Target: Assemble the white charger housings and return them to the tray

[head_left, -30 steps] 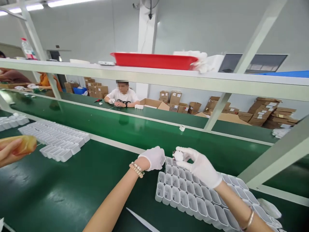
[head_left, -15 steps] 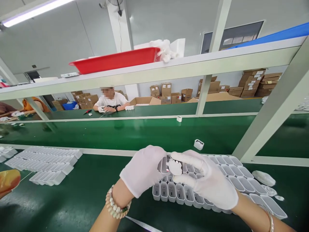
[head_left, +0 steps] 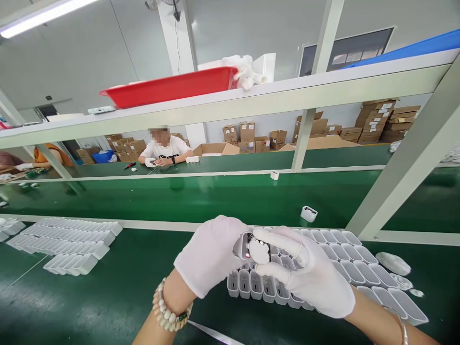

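My left hand (head_left: 215, 254), in a white glove, is wrapped round a small white housing (head_left: 241, 246) with its opening turned to the right. Opposite it, my right hand (head_left: 305, 268), also gloved, pinches a round white part with a dark edge (head_left: 259, 251) between thumb and fingers. The part sits at the mouth of the housing; how far inside it is, I cannot tell. Below and behind both hands stand rows of open white housings (head_left: 269, 286) on the green table.
More white housings (head_left: 68, 239) stand in rows at the left. Two white pieces, one nearer (head_left: 309, 214) and one farther (head_left: 274, 175), rest on the green belt. A plastic-wrapped roll (head_left: 393, 263) lies at right. A red tray (head_left: 172, 88) sits overhead. Across, a person (head_left: 167, 148) works.
The two white pieces on the belt have shifted right. My left hand has moved slightly left, and the housing in it looks turned a little. An orange-yellow object at the left edge is gone.
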The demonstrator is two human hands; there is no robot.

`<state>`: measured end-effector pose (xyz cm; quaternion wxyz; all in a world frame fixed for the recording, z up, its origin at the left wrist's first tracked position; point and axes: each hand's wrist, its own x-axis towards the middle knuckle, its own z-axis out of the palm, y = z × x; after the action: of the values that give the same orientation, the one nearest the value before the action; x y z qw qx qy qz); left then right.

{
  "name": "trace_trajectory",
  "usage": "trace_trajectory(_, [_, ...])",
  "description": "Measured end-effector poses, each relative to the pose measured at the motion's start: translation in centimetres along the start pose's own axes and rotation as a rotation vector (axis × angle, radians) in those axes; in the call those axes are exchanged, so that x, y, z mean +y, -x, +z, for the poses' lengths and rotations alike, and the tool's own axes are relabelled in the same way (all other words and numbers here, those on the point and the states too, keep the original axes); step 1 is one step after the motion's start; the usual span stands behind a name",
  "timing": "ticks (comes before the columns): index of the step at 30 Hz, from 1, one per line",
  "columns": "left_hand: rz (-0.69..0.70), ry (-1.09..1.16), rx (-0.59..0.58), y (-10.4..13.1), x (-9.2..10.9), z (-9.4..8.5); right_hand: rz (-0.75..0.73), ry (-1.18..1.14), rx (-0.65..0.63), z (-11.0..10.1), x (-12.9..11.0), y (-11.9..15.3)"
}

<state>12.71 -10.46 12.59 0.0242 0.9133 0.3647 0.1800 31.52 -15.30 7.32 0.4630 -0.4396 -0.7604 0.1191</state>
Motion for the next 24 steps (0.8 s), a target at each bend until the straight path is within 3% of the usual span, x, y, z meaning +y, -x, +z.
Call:
trace_trajectory(12, [-0.069, -0.023, -0.034, 0.1, 0.8, -0.6, -0.072, 0.016, 0.103, 0.7, 0.1, 0.5])
trace_trajectory(18, [-0.069, -0.053, -0.119, -0.5, 0.9, -0.7, 0.032, 0.086, 0.062, 0.8, 0.2, 0.3])
trace_trajectory(24, [-0.093, -0.075, -0.080, -0.2, 1.1, 0.1, 0.028, 0.183, 0.009, 1.1, 0.3, 0.0])
